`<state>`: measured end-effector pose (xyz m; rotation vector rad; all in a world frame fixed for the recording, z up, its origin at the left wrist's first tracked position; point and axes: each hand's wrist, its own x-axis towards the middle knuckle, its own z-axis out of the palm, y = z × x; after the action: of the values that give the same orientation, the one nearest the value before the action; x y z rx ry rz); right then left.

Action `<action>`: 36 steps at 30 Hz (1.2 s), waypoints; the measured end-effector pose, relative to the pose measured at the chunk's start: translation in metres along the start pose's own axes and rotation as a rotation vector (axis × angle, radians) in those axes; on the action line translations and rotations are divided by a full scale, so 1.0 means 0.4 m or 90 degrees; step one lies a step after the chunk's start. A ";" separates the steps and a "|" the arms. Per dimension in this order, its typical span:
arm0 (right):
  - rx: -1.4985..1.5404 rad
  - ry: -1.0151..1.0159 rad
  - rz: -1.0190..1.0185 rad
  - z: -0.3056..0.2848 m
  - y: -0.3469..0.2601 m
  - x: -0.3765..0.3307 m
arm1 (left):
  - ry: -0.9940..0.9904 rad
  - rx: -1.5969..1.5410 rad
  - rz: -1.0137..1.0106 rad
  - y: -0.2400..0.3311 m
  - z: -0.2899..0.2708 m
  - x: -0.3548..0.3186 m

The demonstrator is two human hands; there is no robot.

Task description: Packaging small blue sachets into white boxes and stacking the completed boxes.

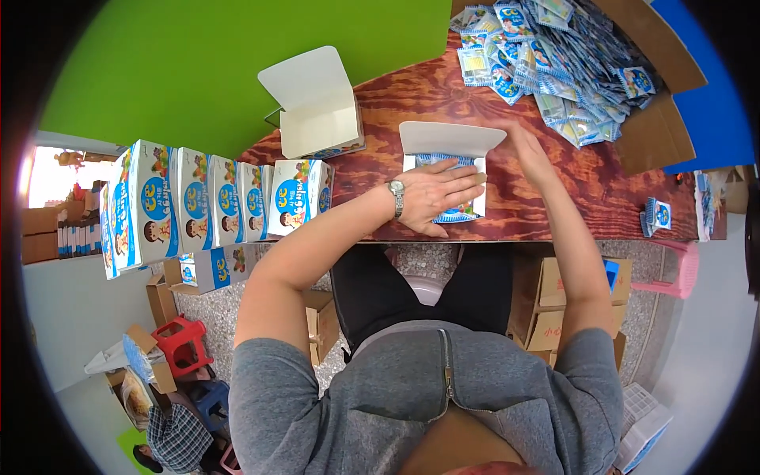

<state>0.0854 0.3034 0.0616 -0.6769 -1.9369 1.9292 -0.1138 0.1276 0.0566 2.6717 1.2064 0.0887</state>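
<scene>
An open white carton (450,138) sits on the table in front of me, its lid flap raised at the far side. Small blue-and-white packets (457,215) lie inside it. My left hand (437,194), with a watch on the wrist, rests flat across these packets, fingers stretched and slightly apart. To the right of the carton is my right hand (528,156), fingers extended by the flap's right corner; whether it touches the flap I cannot tell. It holds nothing that I can see.
A large heap of packets (554,67) spills from a brown cardboard box (653,131) at far right. Another open white carton (317,131) stands at far left. Several filled-looking printed boxes (194,198) form a row at left. A small packet stack (657,215) lies near the right edge.
</scene>
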 end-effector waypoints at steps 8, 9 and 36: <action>-0.363 -0.483 -0.047 0.109 -0.050 0.129 | -0.020 -0.220 0.039 -0.053 0.077 -0.010; -0.478 -0.464 -0.116 0.124 -0.038 0.105 | -0.044 -0.489 -0.001 -0.050 0.101 -0.003; -0.933 -0.288 -0.200 0.249 -0.011 -0.113 | 0.241 -0.079 -0.245 0.058 0.071 -0.135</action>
<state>0.0688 0.1954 0.0672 -0.1381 -3.3029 0.1873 -0.1285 0.0678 0.0355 2.3313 1.7399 0.6071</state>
